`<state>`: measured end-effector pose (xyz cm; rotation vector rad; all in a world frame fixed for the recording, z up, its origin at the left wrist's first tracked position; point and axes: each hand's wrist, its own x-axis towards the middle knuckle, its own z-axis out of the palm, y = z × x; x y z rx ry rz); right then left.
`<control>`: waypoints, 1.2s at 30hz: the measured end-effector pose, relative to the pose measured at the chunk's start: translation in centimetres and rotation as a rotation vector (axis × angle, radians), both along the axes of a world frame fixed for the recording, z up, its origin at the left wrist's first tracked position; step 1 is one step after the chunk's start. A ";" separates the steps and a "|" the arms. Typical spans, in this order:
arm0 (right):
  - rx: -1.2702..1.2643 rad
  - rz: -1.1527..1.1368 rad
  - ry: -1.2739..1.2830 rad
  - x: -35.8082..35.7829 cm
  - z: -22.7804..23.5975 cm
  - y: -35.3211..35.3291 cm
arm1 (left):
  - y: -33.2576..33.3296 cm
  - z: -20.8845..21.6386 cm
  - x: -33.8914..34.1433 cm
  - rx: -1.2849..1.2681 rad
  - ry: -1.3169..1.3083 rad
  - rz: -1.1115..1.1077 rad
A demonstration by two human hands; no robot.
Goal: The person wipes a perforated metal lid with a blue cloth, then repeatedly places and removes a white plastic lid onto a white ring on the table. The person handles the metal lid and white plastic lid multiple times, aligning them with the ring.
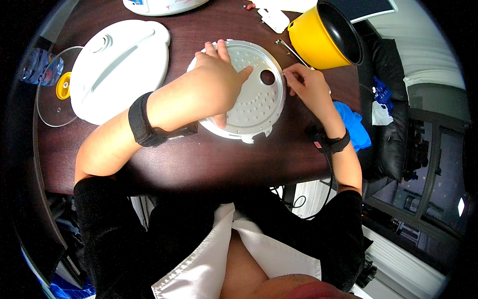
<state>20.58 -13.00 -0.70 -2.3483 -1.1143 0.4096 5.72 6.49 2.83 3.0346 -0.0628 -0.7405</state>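
Observation:
A round silver metal plate [251, 107] with rows of dimples, one dark round hole and a whitish notched rim lies on the table in front of me. My left hand [216, 82] rests on its left side, fingers spread apart. Just off the plate's right edge is my right hand [309, 88], its thumb and fingertips pinched together. Whatever may sit between those fingertips is too small to make out. A thin metal rod [295, 54] lies beyond the right hand, beside a yellow pot [316, 42] with a black inside, tipped on its side.
Left of the plate lies a large white appliance lid [119, 70], overlapping a glass lid [50, 107] with a yellow knob. A white appliance body [169, 5] and a small white part [275, 21] are at the back. Blue cloth [354, 129] hangs near the table's right edge.

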 end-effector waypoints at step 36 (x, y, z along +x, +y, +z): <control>-0.005 0.084 -0.202 -0.6 0.3 0.4 | 0.2 -0.4 -0.3 -0.022 -0.047 0.011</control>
